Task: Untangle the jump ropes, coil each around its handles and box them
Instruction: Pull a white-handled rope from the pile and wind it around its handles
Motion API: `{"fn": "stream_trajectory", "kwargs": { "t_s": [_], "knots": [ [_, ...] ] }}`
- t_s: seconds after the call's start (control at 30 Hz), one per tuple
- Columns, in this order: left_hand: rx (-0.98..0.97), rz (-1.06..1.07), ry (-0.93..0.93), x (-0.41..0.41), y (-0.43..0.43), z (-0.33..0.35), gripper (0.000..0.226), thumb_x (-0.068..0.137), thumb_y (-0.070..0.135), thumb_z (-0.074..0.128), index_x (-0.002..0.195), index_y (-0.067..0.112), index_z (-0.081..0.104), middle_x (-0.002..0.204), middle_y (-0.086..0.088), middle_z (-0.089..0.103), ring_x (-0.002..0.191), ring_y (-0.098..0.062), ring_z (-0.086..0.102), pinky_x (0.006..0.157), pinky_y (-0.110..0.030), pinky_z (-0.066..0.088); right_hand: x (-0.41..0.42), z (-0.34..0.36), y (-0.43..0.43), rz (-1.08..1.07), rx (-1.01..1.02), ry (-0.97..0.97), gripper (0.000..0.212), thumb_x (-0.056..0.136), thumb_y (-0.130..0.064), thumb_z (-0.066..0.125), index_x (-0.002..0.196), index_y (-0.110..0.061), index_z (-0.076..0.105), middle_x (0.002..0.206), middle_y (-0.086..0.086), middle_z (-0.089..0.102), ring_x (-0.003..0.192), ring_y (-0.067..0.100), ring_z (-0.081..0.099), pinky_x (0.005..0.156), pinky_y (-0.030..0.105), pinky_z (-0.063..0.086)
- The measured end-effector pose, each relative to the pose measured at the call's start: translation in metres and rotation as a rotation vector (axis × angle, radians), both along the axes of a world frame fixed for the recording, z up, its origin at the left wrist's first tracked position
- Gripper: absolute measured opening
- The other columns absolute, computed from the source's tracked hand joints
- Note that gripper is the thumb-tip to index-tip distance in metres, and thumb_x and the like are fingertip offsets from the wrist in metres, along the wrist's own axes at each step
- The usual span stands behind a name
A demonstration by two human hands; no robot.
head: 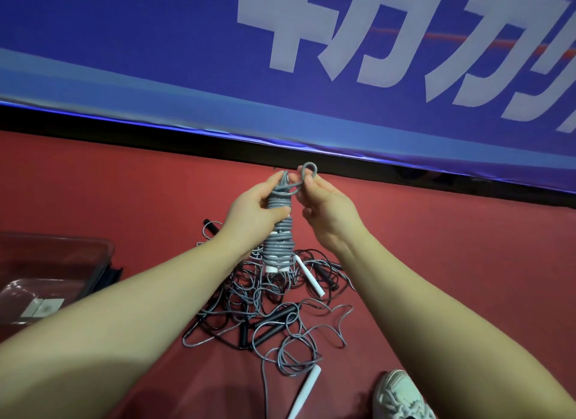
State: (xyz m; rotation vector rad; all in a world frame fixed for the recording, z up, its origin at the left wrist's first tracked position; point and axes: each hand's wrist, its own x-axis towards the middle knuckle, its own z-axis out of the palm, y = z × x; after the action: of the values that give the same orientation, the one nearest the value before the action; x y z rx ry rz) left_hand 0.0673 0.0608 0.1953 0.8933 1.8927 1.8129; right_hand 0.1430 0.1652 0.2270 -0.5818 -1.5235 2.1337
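Grey rope bundle held in air above floor, long axis near upright, white handle ends showing at bottom. Left hand grips bundle's upper half, thumb across coils. Right hand pinches free end loop, just right of bundle top. Likely next move: tuck loop leftward under top coils. Tangled ropes lie directly below. Clear box sits low left, nearer left hand.

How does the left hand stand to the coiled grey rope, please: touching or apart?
Touching. The head view shows the left hand gripping the coiled grey rope.
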Motion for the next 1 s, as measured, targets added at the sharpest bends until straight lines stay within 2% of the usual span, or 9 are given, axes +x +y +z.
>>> {"fn": "stream_trajectory", "kwargs": {
  "t_s": [0.17, 0.3, 0.4, 0.5, 0.73, 0.8, 0.9, 0.93, 1.0],
  "knots": [
    [0.088, 0.007, -0.135, -0.002, 0.001, 0.001, 0.065, 0.082, -0.009, 0.061, 0.137, 0.025, 0.049, 0.091, 0.011, 0.067, 0.071, 0.003, 0.063, 0.068, -0.016, 0.051, -0.011, -0.004, -0.007, -0.015, -0.244, 0.222, 0.018, 0.098, -0.013, 0.046, 0.103, -0.018, 0.063, 0.067, -0.01, 0.065, 0.068, 0.003, 0.061, 0.067, 0.014, 0.05],
    [0.161, -0.001, -0.189, -0.003, 0.002, 0.006, 0.066, 0.082, -0.01, 0.059, 0.136, 0.025, 0.049, 0.103, 0.005, 0.069, 0.079, -0.003, 0.065, 0.072, -0.021, 0.051, -0.015, 0.006, -0.006, 0.042, -0.252, 0.314, 0.02, 0.1, -0.016, 0.041, 0.104, -0.015, 0.06, 0.066, -0.007, 0.061, 0.068, 0.006, 0.061, 0.055, 0.014, 0.047],
    [0.175, 0.014, -0.192, -0.005, 0.0, 0.006, 0.066, 0.082, -0.008, 0.06, 0.136, 0.027, 0.05, 0.104, 0.005, 0.07, 0.083, -0.007, 0.065, 0.077, -0.027, 0.052, -0.015, 0.015, -0.004, 0.092, -0.2, 0.272, 0.02, 0.099, -0.017, 0.042, 0.103, -0.012, 0.061, 0.065, -0.007, 0.061, 0.066, 0.005, 0.062, 0.055, 0.012, 0.046],
    [0.182, 0.022, -0.22, -0.006, -0.002, 0.009, 0.066, 0.082, -0.007, 0.061, 0.135, 0.03, 0.05, 0.091, 0.008, 0.07, 0.074, -0.004, 0.065, 0.066, -0.023, 0.05, -0.013, 0.023, 0.001, 0.105, -0.204, 0.183, 0.017, 0.097, -0.013, 0.047, 0.097, -0.009, 0.063, 0.065, -0.004, 0.064, 0.069, 0.007, 0.063, 0.055, 0.01, 0.049],
    [0.208, -0.036, -0.245, 0.001, -0.004, 0.014, 0.063, 0.082, -0.01, 0.06, 0.134, 0.025, 0.053, 0.091, 0.013, 0.071, 0.074, 0.0, 0.064, 0.064, -0.019, 0.054, -0.016, 0.025, 0.004, 0.086, -0.378, 0.133, 0.016, 0.096, -0.013, 0.049, 0.085, -0.009, 0.06, 0.062, 0.0, 0.061, 0.053, 0.003, 0.058, 0.038, 0.007, 0.035],
    [0.221, -0.042, -0.263, 0.004, -0.004, 0.013, 0.062, 0.082, -0.011, 0.059, 0.133, 0.024, 0.053, 0.092, 0.016, 0.071, 0.076, 0.0, 0.064, 0.065, -0.019, 0.055, -0.017, 0.026, 0.005, 0.021, -0.127, 0.097, 0.012, 0.094, -0.009, 0.054, 0.085, -0.008, 0.063, 0.064, -0.002, 0.059, 0.051, 0.001, 0.05, 0.04, 0.009, 0.034],
    [0.22, -0.008, -0.309, 0.005, -0.003, 0.009, 0.063, 0.082, -0.011, 0.06, 0.134, 0.023, 0.052, 0.1, 0.008, 0.07, 0.076, -0.004, 0.065, 0.066, -0.021, 0.055, -0.016, 0.024, 0.009, -0.189, 0.946, -0.189, 0.013, 0.087, -0.01, 0.064, 0.097, -0.006, 0.072, 0.079, -0.002, 0.067, 0.061, 0.0, 0.057, 0.059, 0.007, 0.041],
    [0.224, 0.0, -0.326, 0.005, -0.002, 0.008, 0.063, 0.082, -0.011, 0.06, 0.135, 0.022, 0.051, 0.106, 0.004, 0.069, 0.078, -0.006, 0.065, 0.069, -0.023, 0.056, -0.018, 0.021, 0.007, -0.221, 1.157, -0.232, 0.017, 0.086, -0.012, 0.064, 0.1, -0.006, 0.072, 0.086, 0.0, 0.067, 0.07, 0.003, 0.059, 0.066, 0.009, 0.041],
    [0.233, 0.02, -0.364, 0.006, 0.0, 0.006, 0.063, 0.082, -0.011, 0.06, 0.136, 0.021, 0.051, 0.11, -0.002, 0.067, 0.078, -0.008, 0.064, 0.068, -0.022, 0.055, -0.02, 0.019, 0.001, -0.229, 1.197, -0.251, 0.02, 0.089, -0.014, 0.061, 0.103, -0.003, 0.07, 0.086, -0.004, 0.062, 0.073, -0.001, 0.057, 0.066, 0.008, 0.039]
  ]
}}
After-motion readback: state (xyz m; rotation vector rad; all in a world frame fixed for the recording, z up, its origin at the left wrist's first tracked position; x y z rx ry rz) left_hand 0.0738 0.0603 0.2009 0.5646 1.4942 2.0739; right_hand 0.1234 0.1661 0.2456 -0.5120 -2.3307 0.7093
